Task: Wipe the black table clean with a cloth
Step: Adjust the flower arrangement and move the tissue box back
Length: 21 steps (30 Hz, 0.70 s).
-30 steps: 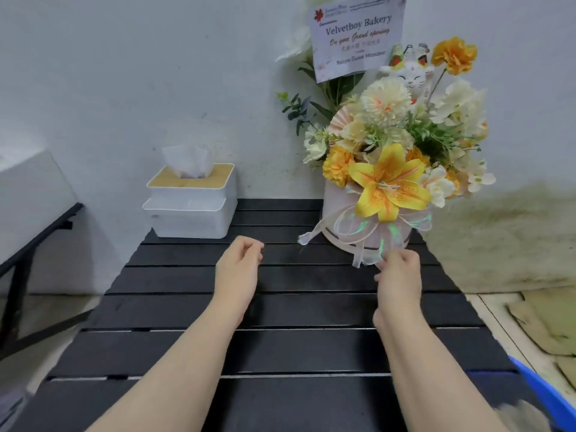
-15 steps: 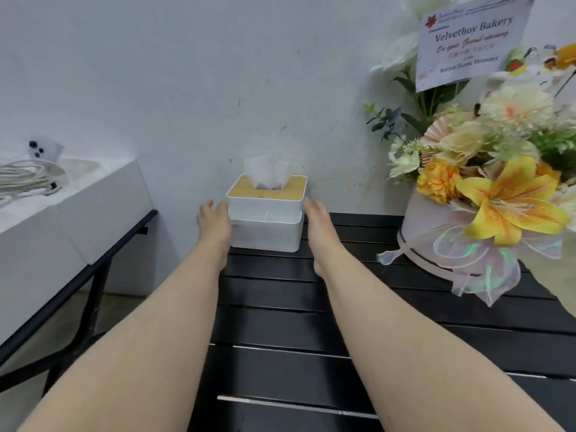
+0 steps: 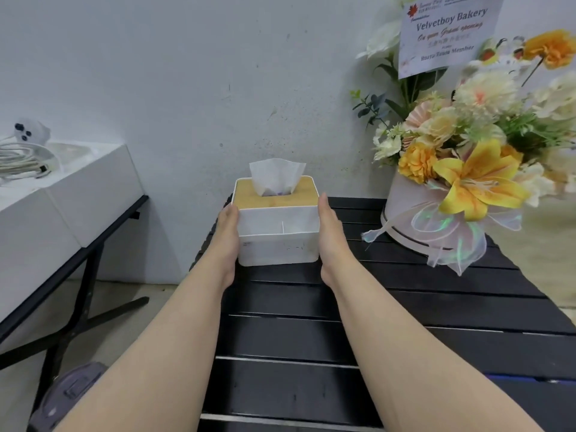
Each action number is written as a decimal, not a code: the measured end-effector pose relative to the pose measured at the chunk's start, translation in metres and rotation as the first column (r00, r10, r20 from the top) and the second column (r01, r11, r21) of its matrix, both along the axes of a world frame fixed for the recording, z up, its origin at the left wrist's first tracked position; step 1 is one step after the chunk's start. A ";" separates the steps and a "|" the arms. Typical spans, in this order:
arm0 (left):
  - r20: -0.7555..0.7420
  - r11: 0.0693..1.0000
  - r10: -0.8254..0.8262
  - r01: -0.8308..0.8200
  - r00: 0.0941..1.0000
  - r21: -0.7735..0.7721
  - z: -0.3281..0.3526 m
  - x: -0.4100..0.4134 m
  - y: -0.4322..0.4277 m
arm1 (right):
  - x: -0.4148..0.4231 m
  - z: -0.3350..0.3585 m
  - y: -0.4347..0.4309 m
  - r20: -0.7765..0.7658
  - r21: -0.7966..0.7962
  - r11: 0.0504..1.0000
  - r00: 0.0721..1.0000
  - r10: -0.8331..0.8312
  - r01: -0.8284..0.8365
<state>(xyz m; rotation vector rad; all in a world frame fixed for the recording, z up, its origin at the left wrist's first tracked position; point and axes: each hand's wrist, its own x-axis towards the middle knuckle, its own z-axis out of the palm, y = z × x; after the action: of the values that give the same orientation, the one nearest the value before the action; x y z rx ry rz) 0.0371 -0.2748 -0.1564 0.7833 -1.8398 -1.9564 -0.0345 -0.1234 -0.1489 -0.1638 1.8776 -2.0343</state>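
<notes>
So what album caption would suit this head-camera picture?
Left hand and right hand press flat against a white tissue box at the back of the black table, beside a flower arrangement.

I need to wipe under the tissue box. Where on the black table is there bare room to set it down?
The near slats of the table between the forearms are bare. So is the strip between the right hand on the tissue box and the flower box. The back right is crowded by that box and its ribbon.
</notes>
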 end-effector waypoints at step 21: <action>-0.121 0.939 -0.317 0.329 0.941 0.103 0.019 0.016 0.276 | 0.050 0.030 0.282 -0.014 -0.010 0.982 0.982 -0.190 0.190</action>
<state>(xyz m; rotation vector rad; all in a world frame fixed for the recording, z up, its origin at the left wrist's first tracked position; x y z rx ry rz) 0.0534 0.0007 -0.1378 0.4201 -1.8985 -2.2818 0.0150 0.1588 -0.1188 -0.0004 1.9605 -2.1698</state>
